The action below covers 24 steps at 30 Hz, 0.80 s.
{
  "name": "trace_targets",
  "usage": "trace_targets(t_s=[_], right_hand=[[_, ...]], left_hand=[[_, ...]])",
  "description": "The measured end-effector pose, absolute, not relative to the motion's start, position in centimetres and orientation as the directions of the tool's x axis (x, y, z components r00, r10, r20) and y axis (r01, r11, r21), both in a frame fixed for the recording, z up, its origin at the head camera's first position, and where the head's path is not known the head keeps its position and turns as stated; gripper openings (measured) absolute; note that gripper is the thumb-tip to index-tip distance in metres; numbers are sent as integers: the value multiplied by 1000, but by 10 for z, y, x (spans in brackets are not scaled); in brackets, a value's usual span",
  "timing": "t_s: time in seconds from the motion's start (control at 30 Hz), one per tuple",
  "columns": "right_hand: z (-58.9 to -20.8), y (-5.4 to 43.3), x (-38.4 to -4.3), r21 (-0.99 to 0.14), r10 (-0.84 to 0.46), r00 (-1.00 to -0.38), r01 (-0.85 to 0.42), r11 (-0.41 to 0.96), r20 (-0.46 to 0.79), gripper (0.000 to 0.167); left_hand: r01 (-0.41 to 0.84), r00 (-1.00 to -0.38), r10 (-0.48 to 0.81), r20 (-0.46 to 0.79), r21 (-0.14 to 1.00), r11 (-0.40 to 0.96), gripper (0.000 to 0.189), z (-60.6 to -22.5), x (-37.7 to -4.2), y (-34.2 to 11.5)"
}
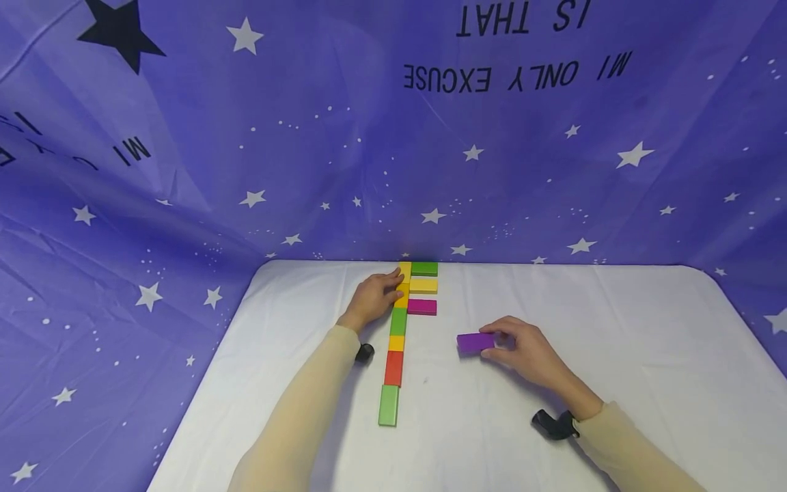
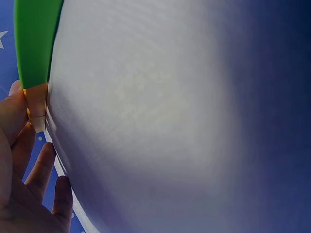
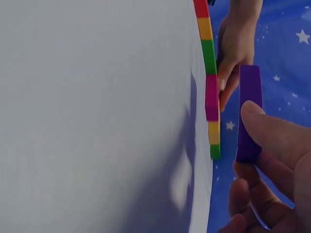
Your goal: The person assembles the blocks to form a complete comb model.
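Note:
My right hand pinches a purple block between thumb and fingers, right of the row of blocks. The right wrist view shows the thumb across the purple block's broad face. At the far end of the row, my left hand rests its thumb and fingertips against two yellow-orange blocks. Its fingers are loosely extended, partly covering those blocks. A green block, a yellow block and a magenta block lie crosswise against the row's right side, with small gaps between them.
Toward me the row continues with a green block, a small yellow block, a red block and a light green block. The white table meets a purple star-patterned cloth at its far edge.

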State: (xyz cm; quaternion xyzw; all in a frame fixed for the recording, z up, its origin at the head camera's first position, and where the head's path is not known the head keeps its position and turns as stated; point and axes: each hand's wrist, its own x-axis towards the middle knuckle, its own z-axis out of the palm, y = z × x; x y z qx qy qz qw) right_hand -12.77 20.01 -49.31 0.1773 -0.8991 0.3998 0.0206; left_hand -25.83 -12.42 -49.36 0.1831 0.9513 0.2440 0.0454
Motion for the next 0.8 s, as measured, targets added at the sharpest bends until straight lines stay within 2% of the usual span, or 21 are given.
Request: trace_targets(t_s=[0.8], right_hand=[[-490,142,-146,-743,-230,-966,-239,625,118,35]], left_hand=[[311,-932,362,-8,496,811,47,-490,-256,-124]])
